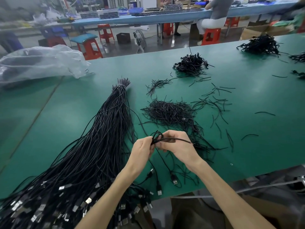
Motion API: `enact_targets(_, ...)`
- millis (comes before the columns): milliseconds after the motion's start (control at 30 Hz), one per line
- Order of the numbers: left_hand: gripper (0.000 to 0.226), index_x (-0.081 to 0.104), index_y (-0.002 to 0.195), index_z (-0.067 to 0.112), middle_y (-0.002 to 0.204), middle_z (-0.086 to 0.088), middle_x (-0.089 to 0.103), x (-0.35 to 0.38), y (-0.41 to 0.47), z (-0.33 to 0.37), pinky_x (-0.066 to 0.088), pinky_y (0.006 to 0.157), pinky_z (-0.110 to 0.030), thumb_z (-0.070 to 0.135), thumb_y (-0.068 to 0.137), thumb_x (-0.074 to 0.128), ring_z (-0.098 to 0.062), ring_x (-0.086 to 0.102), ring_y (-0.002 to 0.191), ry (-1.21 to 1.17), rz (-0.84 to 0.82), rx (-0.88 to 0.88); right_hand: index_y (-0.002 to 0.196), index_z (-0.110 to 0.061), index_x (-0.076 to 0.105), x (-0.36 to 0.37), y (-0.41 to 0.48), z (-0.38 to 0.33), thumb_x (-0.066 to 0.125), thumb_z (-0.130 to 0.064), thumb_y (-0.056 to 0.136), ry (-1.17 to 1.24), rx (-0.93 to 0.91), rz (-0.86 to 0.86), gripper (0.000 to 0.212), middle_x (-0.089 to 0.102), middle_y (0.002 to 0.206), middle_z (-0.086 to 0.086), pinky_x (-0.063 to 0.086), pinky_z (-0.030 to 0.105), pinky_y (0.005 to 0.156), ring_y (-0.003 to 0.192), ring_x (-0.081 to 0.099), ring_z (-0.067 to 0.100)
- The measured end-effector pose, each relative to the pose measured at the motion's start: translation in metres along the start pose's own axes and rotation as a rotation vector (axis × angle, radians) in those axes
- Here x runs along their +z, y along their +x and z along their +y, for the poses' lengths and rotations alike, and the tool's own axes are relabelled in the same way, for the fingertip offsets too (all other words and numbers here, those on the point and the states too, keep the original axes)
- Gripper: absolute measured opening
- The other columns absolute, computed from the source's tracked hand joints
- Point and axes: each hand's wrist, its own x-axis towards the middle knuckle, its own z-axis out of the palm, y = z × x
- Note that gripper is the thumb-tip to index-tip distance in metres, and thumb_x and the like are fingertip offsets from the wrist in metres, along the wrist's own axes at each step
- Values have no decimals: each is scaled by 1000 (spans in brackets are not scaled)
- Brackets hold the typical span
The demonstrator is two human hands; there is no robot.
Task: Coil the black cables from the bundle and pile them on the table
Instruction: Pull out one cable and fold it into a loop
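Black cable point(166, 139) sits between my two hands, above the near middle of the green counter point(247, 100). Small loops of it bunch up at my left hand point(142, 150), whose grip is pinched on the coil. One straight tail runs rightward past my right hand point(177, 146); that grip is pressed on the cable too, thumb and fingers closed around it just beside the coil. Both hands nearly touching each other.

Below the hands a few loose cables with USB plugs point(175, 181) lie on the counter near its front edge. To my left the big bundle point(99, 146) fans out, tied at the far narrow end with a band, silver plug ends spread over the near-left corner and hanging past the edge.

Just beyond my hands, a heap of short black ties point(168, 111), more of them scattered to the right. Farther back, pile of coiled cables point(191, 65); another dark pile point(261, 44) at far right, well apart. Clear plastic bag point(38, 63) on far-left counter.

Background: blue workbench point(165, 17), red stools point(211, 36), a seated person point(216, 12), blurred.
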Motion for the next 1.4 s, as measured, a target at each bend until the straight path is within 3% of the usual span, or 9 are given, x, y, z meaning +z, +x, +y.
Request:
enact_targets(233, 30, 37, 69, 14, 65, -3, 33, 8, -2, -4, 21, 56, -37, 34, 91, 36, -14, 26, 58, 48, 127, -11, 99, -6, 74, 11, -6, 5, 79, -11, 89, -35, 51, 21, 13, 76, 90, 10, 55, 24, 70, 78, 69, 12)
enact_targets(367, 37, 42, 71, 8, 61, 6, 35, 3, -2, -7, 24, 54, -28, 36, 94, 36, -10, 27, 55, 43, 45, -10, 109, -15, 72, 11, -9, 6, 78, -18, 90, -48, 61, -38, 20, 77, 99, 2, 57, 26, 78, 91, 69, 12)
enact_targets(533, 35, 41, 74, 14, 67, 3, 35, 0, -2, -8, 24, 58, -32, 42, 94, 36, -11, 28, 59, 115, 30, 24, 99, -11, 74, 8, -7, 2, 77, -15, 90, -124, 36, -23, 10, 74, 88, 13, 54, 32, 67, 75, 67, 17)
enact_targets(667, 34, 36, 72, 19, 68, 5, 35, -1, -5, -11, 26, 61, -32, 43, 96, 36, -12, 30, 62, 154, 19, 34, 80, -16, 70, 6, -6, 3, 80, -19, 86, -320, 14, 24, 12, 70, 68, 0, 48, 24, 60, 61, 63, 8)
enact_targets(767, 36, 36, 70, 20, 65, 10, 38, 3, -7, -10, 30, 58, -26, 48, 93, 33, -10, 33, 61, 175, 54, 11, 83, -19, 68, 10, -8, 5, 78, -21, 89, -330, 13, 19, 12, 76, 75, -5, 56, 27, 65, 69, 71, 9)
enact_targets(933, 30, 43, 80, 26, 73, 8, 46, 5, -7, -9, 35, 61, -18, 21, 108, 34, -6, 43, 64, 602, 74, 71, 92, -23, 69, 18, -10, 13, 69, -34, 96, -325, 33, 9, 12, 76, 84, -6, 59, 31, 67, 77, 72, 12)
enact_targets(1067, 20, 39, 96, 15, 85, -2, 41, 6, -9, -4, 33, 57, -34, -3, 100, 32, -24, 43, 67, 998, -2, 170, 92, -21, 68, 19, -12, 16, 63, -30, 100, -338, 46, 31, 14, 75, 83, -10, 49, 19, 61, 67, 67, 6)
enact_targets(1300, 20, 51, 114, 3, 94, -6, 52, 9, -6, -4, 50, 69, -43, 4, 105, 33, -28, 55, 76, 954, 2, 119, 97, -13, 65, 22, -15, 13, 52, -20, 106, -357, 73, 16, 18, 72, 83, -4, 46, 14, 60, 62, 61, -1)
enact_targets(1400, 31, 55, 100, 9, 76, 7, 52, 6, -2, -4, 41, 65, -25, 29, 110, 33, -9, 50, 65, 634, 50, -73, 97, -14, 65, 18, -15, 9, 54, -17, 105, -413, 29, 16, 14, 74, 85, -2, 49, 17, 63, 68, 67, 4)
